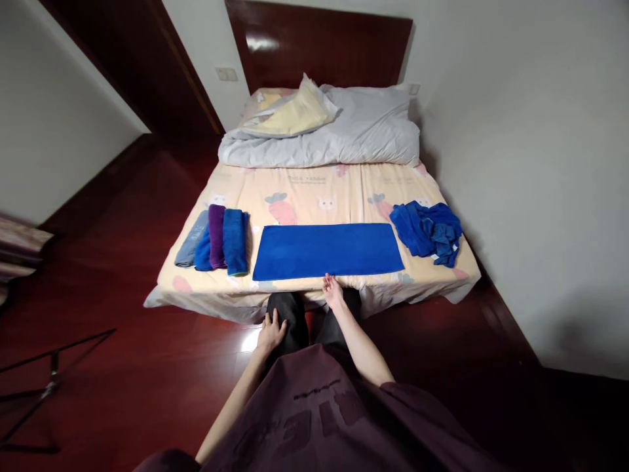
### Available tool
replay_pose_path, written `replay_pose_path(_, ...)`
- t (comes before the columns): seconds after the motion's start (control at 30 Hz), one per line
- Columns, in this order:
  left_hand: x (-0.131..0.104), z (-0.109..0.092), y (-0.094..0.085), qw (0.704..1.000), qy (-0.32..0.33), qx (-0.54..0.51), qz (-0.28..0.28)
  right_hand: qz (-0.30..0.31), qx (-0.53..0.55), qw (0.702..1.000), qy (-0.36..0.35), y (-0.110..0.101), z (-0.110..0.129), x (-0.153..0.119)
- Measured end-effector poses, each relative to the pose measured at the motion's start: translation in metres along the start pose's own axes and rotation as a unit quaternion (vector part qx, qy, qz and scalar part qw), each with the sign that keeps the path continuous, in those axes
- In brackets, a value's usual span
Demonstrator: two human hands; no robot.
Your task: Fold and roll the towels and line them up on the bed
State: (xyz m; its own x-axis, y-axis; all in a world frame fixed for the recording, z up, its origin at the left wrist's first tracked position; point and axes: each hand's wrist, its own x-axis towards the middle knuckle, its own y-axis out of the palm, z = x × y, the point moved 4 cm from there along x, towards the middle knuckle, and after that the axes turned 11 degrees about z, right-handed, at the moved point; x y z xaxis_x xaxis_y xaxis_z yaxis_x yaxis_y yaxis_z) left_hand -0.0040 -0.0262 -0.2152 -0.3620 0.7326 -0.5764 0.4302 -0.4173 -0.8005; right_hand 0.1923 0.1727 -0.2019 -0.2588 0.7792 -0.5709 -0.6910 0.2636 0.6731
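Observation:
A blue towel lies flat across the front of the bed, its long side running left to right. At its front edge is my right hand, palm turned up and fingers loosely bent, with nothing seen in it. Whether the fingertips touch the towel I cannot tell. My left hand rests on my left knee with its fingers spread. Left of the flat towel, several rolled or folded towels stand side by side, among them a blue one, a purple one and a grey one.
A crumpled heap of blue cloths lies at the bed's right edge. Behind, a grey quilt and a pale yellow pillow are bunched by the dark headboard. A black metal stand stands on the floor at left.

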Motion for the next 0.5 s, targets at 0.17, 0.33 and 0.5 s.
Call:
replay_pose_path(0.17, 0.027, -0.038, -0.068, 0.993, 0.111, 0.032, 0.032, -0.028, 0.025, 0.999, -0.017, 0.008, -0.006, 0.009)
replay_pose_path(0.33, 0.082, -0.124, -0.169, 0.962, 0.265, 0.028, -0.055, -0.071, 0.025, 0.997, -0.023, 0.006, -0.016, 0.021)
replay_pose_path(0.5, 0.171, -0.222, -0.23, 0.94, 0.332, 0.061, -0.042, -0.105, 0.029, 0.994, -0.016, -0.004, -0.026, 0.025)
